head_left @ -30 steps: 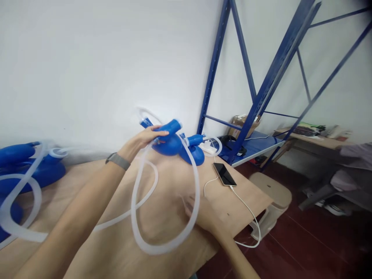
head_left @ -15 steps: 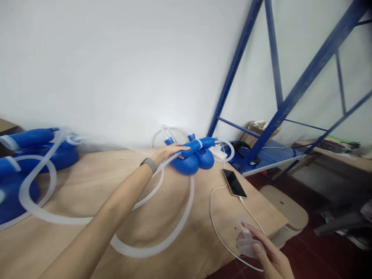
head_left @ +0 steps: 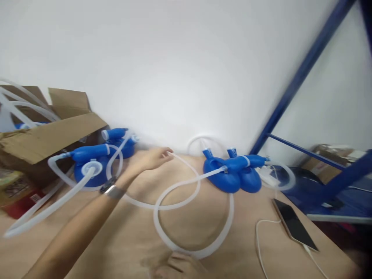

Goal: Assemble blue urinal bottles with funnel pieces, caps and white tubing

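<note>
My left hand [head_left: 159,157], with a grey-banded watch on its wrist, is over the back of the table between two groups of blue plastic vessels. Its fingers are loosely bent and apart, beside a thin whitish tube [head_left: 186,161]; contact with the tube is unclear. At the bottom edge, my right hand [head_left: 178,265] is blurred, fingers curled round a smeared translucent plastic piece [head_left: 149,259], below a loop of wider tube [head_left: 200,254]. To the right lies a pair of blue vessels [head_left: 223,180] with a blue tubular part on top. More blue vessels [head_left: 91,170] with white-rimmed openings are at left.
An open cardboard box [head_left: 55,131] with tubes in it stands at the left, a red item [head_left: 24,203] below it. A phone [head_left: 295,224] on a white cable lies at the right. Blue metal shelving [head_left: 302,83] rises behind the table's right end.
The view has swung left, bringing the cardboard box into sight. My left hand has left the right-hand blue vessels and moved left. My right hand has moved left, away from beside the phone cable.
</note>
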Action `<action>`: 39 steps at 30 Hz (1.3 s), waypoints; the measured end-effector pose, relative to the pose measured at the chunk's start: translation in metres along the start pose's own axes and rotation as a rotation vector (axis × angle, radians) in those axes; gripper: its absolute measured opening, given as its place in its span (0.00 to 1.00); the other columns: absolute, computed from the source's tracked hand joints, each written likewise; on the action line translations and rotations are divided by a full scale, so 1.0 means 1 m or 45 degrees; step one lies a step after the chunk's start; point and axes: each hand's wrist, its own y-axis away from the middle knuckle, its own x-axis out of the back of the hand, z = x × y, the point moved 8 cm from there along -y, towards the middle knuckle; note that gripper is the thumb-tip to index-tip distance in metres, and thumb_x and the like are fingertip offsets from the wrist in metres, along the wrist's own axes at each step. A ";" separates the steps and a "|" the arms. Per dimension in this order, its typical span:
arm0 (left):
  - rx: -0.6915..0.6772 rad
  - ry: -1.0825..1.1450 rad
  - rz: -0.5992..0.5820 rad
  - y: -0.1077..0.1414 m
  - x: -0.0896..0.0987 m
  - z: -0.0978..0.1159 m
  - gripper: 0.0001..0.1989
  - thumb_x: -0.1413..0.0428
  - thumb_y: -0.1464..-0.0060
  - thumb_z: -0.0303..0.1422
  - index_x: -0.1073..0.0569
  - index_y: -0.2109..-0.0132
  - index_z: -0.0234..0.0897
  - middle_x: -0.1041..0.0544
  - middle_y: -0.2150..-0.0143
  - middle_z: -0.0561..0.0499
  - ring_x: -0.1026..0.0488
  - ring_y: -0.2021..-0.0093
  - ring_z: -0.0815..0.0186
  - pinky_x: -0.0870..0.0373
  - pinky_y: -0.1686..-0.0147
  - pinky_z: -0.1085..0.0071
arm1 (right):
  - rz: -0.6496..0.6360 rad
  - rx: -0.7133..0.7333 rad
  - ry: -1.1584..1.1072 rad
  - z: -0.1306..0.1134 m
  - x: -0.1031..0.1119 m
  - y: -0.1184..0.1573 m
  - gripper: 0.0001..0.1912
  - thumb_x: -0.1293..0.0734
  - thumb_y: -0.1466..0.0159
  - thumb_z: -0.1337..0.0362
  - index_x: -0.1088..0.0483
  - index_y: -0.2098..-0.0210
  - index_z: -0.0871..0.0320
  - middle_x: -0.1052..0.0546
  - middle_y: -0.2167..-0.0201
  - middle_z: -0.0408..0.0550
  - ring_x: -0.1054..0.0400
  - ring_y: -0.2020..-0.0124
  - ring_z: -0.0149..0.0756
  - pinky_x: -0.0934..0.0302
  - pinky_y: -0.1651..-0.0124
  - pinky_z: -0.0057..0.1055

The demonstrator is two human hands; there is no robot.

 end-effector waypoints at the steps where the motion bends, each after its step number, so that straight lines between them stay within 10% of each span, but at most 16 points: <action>1: 0.017 -0.074 0.078 0.024 0.032 -0.007 0.27 0.42 0.41 0.49 0.20 0.44 0.35 0.16 0.53 0.39 0.21 0.53 0.49 0.28 0.47 0.56 | 0.007 0.027 0.070 0.002 -0.002 -0.004 0.21 0.40 0.24 0.44 0.25 0.45 0.48 0.16 0.64 0.43 0.24 0.64 0.37 0.28 0.61 0.28; 6: 0.361 -0.732 0.589 0.132 0.174 -0.044 0.28 0.52 0.37 0.56 0.20 0.44 0.46 0.16 0.53 0.44 0.20 0.54 0.47 0.26 0.49 0.53 | 0.105 -0.056 0.396 0.019 0.039 -0.001 0.22 0.40 0.28 0.71 0.29 0.38 0.54 0.16 0.57 0.51 0.21 0.54 0.46 0.24 0.56 0.36; 11: 0.582 -0.855 0.528 0.149 0.220 -0.113 0.32 0.46 0.44 0.58 0.22 0.45 0.39 0.18 0.49 0.35 0.21 0.47 0.39 0.27 0.48 0.46 | 0.138 0.092 0.505 -0.004 0.070 -0.007 0.37 0.46 0.33 0.80 0.40 0.27 0.52 0.17 0.47 0.51 0.25 0.40 0.50 0.26 0.43 0.44; 17: 0.598 -0.995 0.533 0.128 0.208 -0.172 0.39 0.40 0.55 0.64 0.21 0.46 0.41 0.19 0.51 0.36 0.22 0.47 0.38 0.27 0.51 0.47 | -0.091 -0.239 -0.072 -0.021 0.063 -0.039 0.25 0.39 0.29 0.69 0.32 0.35 0.43 0.20 0.50 0.46 0.22 0.59 0.40 0.26 0.54 0.32; 25: 0.583 -0.901 0.403 0.119 0.179 -0.150 0.43 0.43 0.54 0.69 0.20 0.45 0.40 0.22 0.45 0.34 0.22 0.50 0.36 0.27 0.56 0.53 | -0.152 -0.551 -0.723 -0.025 0.038 -0.088 0.15 0.31 0.32 0.54 0.28 0.48 0.50 0.25 0.56 0.44 0.29 0.58 0.37 0.35 0.55 0.31; 33: 0.306 -0.701 0.279 0.105 0.122 -0.113 0.39 0.43 0.52 0.69 0.19 0.46 0.46 0.20 0.45 0.44 0.22 0.47 0.46 0.28 0.51 0.60 | 0.476 -0.653 -0.742 0.043 0.118 -0.154 0.19 0.29 0.37 0.48 0.31 0.54 0.51 0.25 0.54 0.45 0.29 0.53 0.42 0.33 0.50 0.37; 39: 0.142 -0.626 0.243 0.099 0.080 -0.080 0.37 0.40 0.51 0.66 0.20 0.46 0.45 0.17 0.45 0.45 0.22 0.46 0.46 0.29 0.50 0.62 | 0.711 -0.517 -1.057 0.100 0.108 -0.209 0.23 0.36 0.31 0.42 0.35 0.47 0.50 0.27 0.43 0.50 0.32 0.40 0.41 0.37 0.35 0.41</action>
